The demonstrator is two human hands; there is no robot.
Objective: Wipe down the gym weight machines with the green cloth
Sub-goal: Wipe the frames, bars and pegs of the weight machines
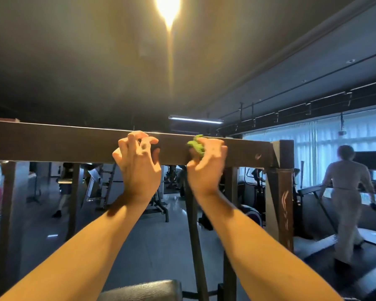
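Note:
The dark top crossbeam [63, 142] of a weight machine runs across the view at head height. My right hand [205, 166] grips a bunched green cloth [197, 146] and holds it against the beam's front face. To its left my left hand [138, 164] is raised in front of the beam with fingers curled, fingertips near the beam's upper edge; it holds nothing that I can see. Most of the cloth is hidden inside my right hand.
The beam ends at a right corner post [283, 170]. Several upright frame bars [74, 192] stand under it. A black pad [143, 290] sits at the bottom centre. A person [345, 203] walks on a treadmill [356, 246] at right. Other people and machines stand behind at left.

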